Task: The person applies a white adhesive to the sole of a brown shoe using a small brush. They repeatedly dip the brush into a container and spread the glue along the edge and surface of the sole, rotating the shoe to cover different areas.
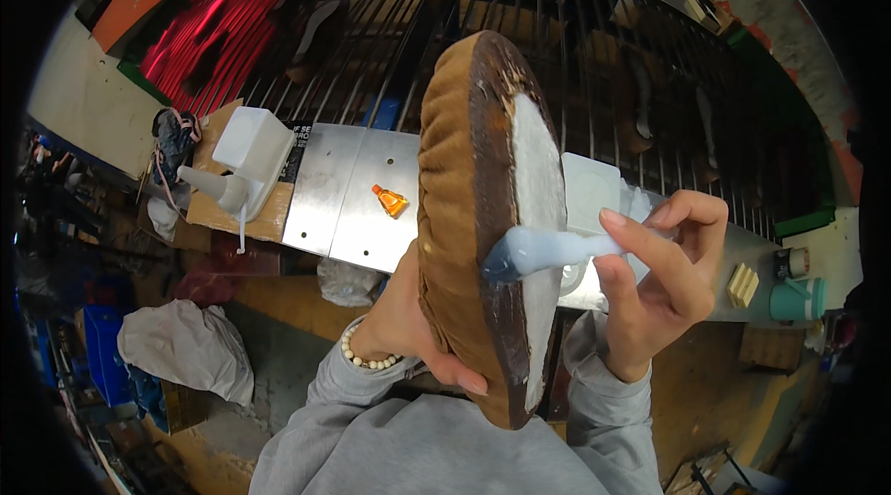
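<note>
My left hand (408,319) is wrapped round a brown suede-looking shoe (448,170) and holds it upright on edge, its underside turned to the right. That underside has a dark brown border and a white fibrous middle; the inside of the shoe is hidden. Between the thumb and fingers of my right hand (666,268) is a pale, whitish brush (561,247) with a dark, wet-looking tip. The brush tip rests against the dark border of the underside.
Behind the shoe lies a metal bench top (339,189) with a small orange tube (391,201). White plastic containers (252,144) stand left and right. A barred rack (371,68) holding shoe-like dark pieces runs beyond. A teal mug (794,298) sits at right; a pale bag (190,347) is lower left.
</note>
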`<state>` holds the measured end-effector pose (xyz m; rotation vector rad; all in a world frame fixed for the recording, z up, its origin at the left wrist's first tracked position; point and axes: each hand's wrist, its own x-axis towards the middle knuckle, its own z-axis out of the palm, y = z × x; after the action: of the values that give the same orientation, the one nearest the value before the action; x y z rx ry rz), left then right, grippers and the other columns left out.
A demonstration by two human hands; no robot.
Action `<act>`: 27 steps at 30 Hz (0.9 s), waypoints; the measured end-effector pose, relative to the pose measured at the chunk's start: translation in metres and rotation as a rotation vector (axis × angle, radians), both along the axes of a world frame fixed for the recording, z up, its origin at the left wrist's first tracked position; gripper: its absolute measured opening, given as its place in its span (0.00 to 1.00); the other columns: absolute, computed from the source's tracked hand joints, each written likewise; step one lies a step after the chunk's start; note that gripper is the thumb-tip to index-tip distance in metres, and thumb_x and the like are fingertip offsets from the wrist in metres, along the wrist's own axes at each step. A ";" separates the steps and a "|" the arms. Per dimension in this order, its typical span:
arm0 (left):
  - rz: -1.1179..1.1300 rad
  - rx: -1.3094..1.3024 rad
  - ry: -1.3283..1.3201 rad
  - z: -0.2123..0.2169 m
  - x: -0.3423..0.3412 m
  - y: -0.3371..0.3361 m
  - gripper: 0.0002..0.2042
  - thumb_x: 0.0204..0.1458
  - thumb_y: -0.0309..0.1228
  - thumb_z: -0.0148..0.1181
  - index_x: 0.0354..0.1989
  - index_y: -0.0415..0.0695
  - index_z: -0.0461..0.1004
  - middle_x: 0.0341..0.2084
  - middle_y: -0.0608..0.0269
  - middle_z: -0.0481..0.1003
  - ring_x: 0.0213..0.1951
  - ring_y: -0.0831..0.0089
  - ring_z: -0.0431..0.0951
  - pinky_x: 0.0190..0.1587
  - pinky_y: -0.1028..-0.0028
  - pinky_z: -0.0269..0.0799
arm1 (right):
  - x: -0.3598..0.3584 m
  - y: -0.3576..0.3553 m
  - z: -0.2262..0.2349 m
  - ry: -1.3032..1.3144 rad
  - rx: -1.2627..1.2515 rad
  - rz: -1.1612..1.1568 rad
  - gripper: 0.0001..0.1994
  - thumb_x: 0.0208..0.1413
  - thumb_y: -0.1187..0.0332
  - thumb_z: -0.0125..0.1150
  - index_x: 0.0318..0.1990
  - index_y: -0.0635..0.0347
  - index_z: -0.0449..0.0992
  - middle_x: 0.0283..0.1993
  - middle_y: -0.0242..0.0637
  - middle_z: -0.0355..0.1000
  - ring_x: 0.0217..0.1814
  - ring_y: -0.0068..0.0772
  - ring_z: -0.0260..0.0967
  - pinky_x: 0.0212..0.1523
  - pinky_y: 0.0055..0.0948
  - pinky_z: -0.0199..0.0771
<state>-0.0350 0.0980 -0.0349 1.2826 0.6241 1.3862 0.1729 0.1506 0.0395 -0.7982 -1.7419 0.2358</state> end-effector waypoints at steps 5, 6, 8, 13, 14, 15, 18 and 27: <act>-0.017 0.087 0.133 0.000 -0.001 0.001 0.61 0.16 0.45 0.89 0.62 0.31 0.59 0.53 0.56 0.72 0.55 0.68 0.74 0.59 0.69 0.69 | 0.001 0.004 0.009 0.015 0.015 -0.055 0.21 0.29 0.64 0.82 0.39 0.51 0.88 0.40 0.31 0.59 0.40 0.28 0.59 0.37 0.24 0.59; -0.019 0.098 0.204 0.000 -0.003 0.000 0.60 0.16 0.46 0.88 0.62 0.31 0.60 0.53 0.55 0.73 0.54 0.68 0.74 0.59 0.69 0.69 | 0.001 0.005 0.010 0.017 0.020 -0.067 0.21 0.29 0.64 0.82 0.38 0.51 0.88 0.40 0.31 0.59 0.40 0.28 0.59 0.37 0.24 0.59; -0.025 0.130 0.252 -0.001 -0.003 -0.001 0.60 0.17 0.48 0.88 0.61 0.32 0.60 0.53 0.55 0.73 0.53 0.67 0.75 0.59 0.68 0.70 | 0.002 0.006 0.012 0.026 0.028 -0.084 0.21 0.29 0.65 0.82 0.38 0.51 0.88 0.39 0.31 0.59 0.39 0.28 0.59 0.37 0.24 0.60; 0.010 0.240 0.305 0.000 -0.002 -0.001 0.59 0.17 0.53 0.87 0.59 0.31 0.62 0.52 0.53 0.74 0.52 0.65 0.77 0.56 0.69 0.72 | 0.005 0.011 0.018 0.020 0.060 -0.131 0.20 0.29 0.67 0.82 0.38 0.52 0.88 0.39 0.31 0.60 0.37 0.27 0.60 0.35 0.24 0.60; 0.015 0.253 0.334 0.002 -0.003 -0.001 0.59 0.17 0.53 0.86 0.59 0.30 0.63 0.52 0.52 0.74 0.52 0.65 0.78 0.56 0.68 0.72 | 0.007 0.013 0.020 0.016 0.072 -0.135 0.20 0.30 0.67 0.81 0.38 0.52 0.88 0.38 0.31 0.60 0.36 0.26 0.60 0.35 0.24 0.60; 0.007 0.248 0.359 0.005 -0.003 -0.001 0.58 0.18 0.54 0.86 0.58 0.30 0.64 0.52 0.52 0.74 0.51 0.64 0.78 0.55 0.68 0.72 | 0.008 0.014 0.022 0.012 0.085 -0.140 0.20 0.30 0.67 0.81 0.38 0.52 0.88 0.38 0.31 0.60 0.36 0.26 0.60 0.35 0.23 0.60; 0.029 0.337 0.399 0.011 -0.003 -0.001 0.57 0.18 0.55 0.86 0.57 0.30 0.65 0.51 0.50 0.74 0.51 0.62 0.79 0.55 0.67 0.73 | 0.013 0.018 0.026 0.002 0.108 -0.166 0.19 0.31 0.69 0.81 0.38 0.53 0.88 0.38 0.30 0.60 0.35 0.25 0.60 0.34 0.23 0.59; 0.065 0.357 0.386 0.017 0.000 -0.002 0.61 0.17 0.56 0.86 0.61 0.28 0.63 0.52 0.47 0.73 0.52 0.59 0.78 0.56 0.67 0.72 | 0.026 0.030 0.017 0.095 0.032 0.028 0.20 0.30 0.65 0.82 0.38 0.52 0.88 0.40 0.30 0.59 0.36 0.22 0.58 0.36 0.23 0.57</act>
<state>-0.0345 0.0962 -0.0177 1.8566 0.7013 1.3521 0.1984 0.1804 0.0561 -0.7287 -1.6641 0.2601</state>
